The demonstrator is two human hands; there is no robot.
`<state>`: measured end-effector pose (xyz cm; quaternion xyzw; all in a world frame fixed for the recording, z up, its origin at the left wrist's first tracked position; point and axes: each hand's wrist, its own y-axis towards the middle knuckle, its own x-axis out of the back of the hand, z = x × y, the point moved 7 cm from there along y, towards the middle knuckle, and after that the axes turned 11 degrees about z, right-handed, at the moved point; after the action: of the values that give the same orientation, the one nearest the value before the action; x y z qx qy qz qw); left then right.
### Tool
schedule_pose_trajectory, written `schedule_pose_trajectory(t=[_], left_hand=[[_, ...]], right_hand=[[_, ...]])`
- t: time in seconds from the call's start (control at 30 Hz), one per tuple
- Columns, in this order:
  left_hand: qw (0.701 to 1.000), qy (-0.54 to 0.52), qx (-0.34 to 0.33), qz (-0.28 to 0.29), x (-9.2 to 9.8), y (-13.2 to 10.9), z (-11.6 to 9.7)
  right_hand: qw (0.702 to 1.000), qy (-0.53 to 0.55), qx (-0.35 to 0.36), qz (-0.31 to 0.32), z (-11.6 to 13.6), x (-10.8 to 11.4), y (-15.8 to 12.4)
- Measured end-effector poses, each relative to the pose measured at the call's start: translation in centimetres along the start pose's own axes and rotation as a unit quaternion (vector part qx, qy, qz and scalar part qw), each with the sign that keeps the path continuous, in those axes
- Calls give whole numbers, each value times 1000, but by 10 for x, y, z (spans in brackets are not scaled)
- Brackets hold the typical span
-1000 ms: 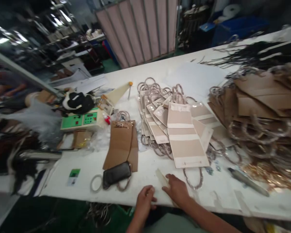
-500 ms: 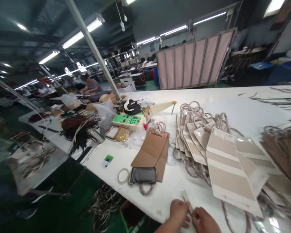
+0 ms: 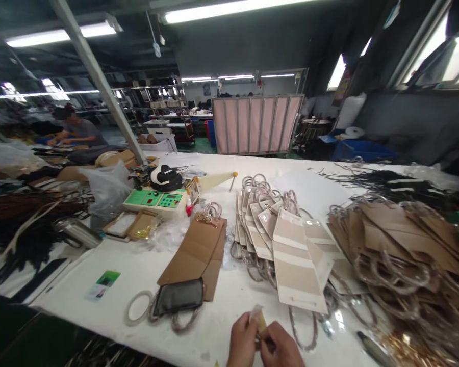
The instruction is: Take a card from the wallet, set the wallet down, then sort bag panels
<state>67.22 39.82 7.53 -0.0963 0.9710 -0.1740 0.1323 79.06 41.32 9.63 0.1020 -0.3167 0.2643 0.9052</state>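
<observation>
Low in the view, my left hand [image 3: 243, 337] and my right hand [image 3: 282, 347] are close together over the white table. Both are closed at the fingertips on a small pale yellowish strip [image 3: 260, 321], which sticks up between them. Its lower end is hidden by my fingers, and I cannot make out its kind. To the left lies a black rectangular item with a glossy face [image 3: 179, 296], over the lower end of a brown cardboard piece [image 3: 187, 250]. A roll of tape [image 3: 128, 312] rests flat beside it. Just beyond my right hand are beige panels with plastic-wrapped handles [image 3: 296, 255].
More brown pieces with wrapped handles [image 3: 393, 229] are heaped at the right, near gold-coloured bits [image 3: 409, 349]. A green-fronted machine [image 3: 156, 199] stands at the back left, by a metal flask [image 3: 78, 232]. A person [image 3: 78, 130] sits farther off.
My view has swung to the right, so more of the right-hand heap shows. My hands stay together on the strip, whose visible end now looks shorter and more upright.
</observation>
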Motion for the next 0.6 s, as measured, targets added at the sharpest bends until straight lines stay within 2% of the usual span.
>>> schedule_pose_trajectory(t=[0.07, 0.13, 0.23, 0.3, 0.4, 0.47, 0.53, 0.6], left_hand=[[999, 9, -47, -16, -7, -8, -38], [998, -5, -59, -26, -19, -15, -74], [996, -15, -79, -26, -47, -28, -123], [995, 3, -93, -22, -69, -39, -148], [994, 48, -95, -5, -109, -56, -173], [991, 82, -102, 5, -136, -67, -184], [987, 114, -115, 3, -159, -76, -190], [982, 139, -126, -11, -176, -84, -189]], right_hand=[[997, 34, 61, 26, 25, 16, 4], [988, 84, 120, 45, 50, 40, 3], [975, 134, 174, 20, 77, 104, -5], [975, 162, 154, -18, 80, 158, -8], [974, 205, 84, -46, 75, 232, -7], [972, 220, 76, -28, 77, 266, -6], [969, 228, 96, 3, 85, 287, -7], [965, 228, 119, 45, 91, 295, -11]])
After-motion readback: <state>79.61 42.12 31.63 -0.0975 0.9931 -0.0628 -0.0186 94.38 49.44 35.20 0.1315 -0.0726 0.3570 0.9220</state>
